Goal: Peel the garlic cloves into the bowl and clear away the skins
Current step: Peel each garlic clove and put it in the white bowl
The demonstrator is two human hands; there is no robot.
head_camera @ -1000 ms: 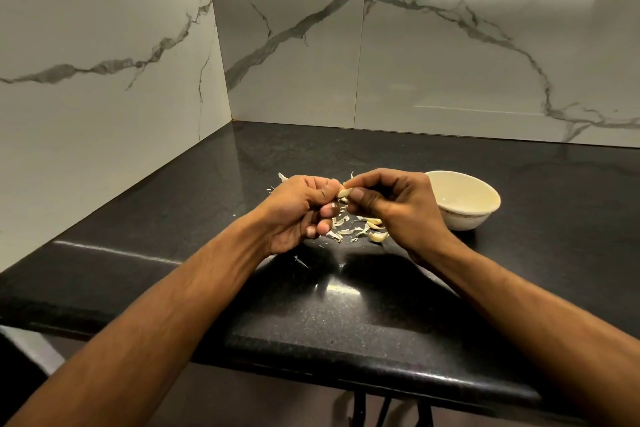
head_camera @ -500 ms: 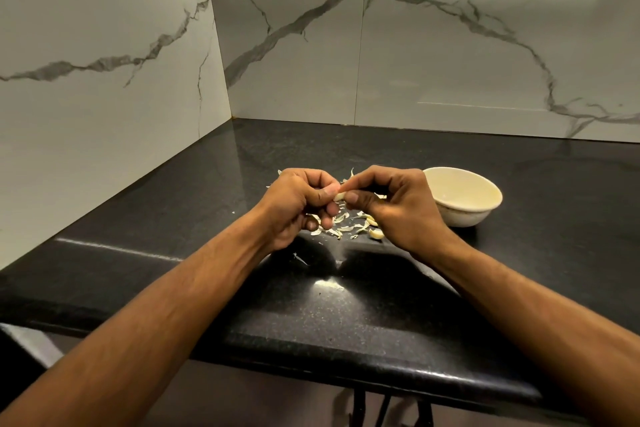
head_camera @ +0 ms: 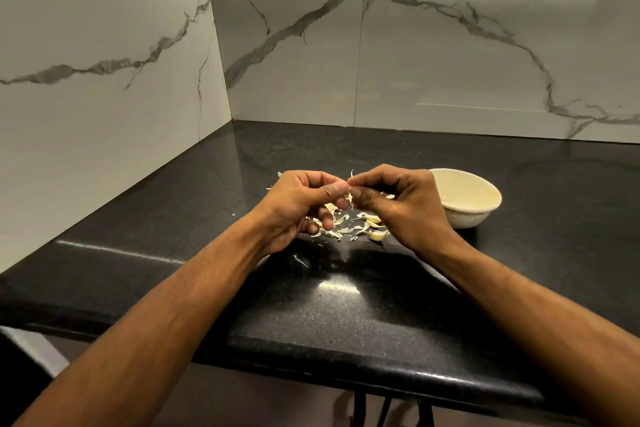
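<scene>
- We take this for a home kitchen: a polished, speckled black stone countertop (head_camera: 346,315) runs into a corner.
- White marble-look wall panels with grey veins (head_camera: 433,55) back it on two sides.
- On the counter we see a small cream bowl (head_camera: 465,199) beside scattered pale garlic skins (head_camera: 346,229).

Black speckled tabletop (head_camera: 311,315) set in a corner; white grey-veined marble walls (head_camera: 450,62); overhead light glare (head_camera: 337,288) reflects off the polished surface.
</scene>
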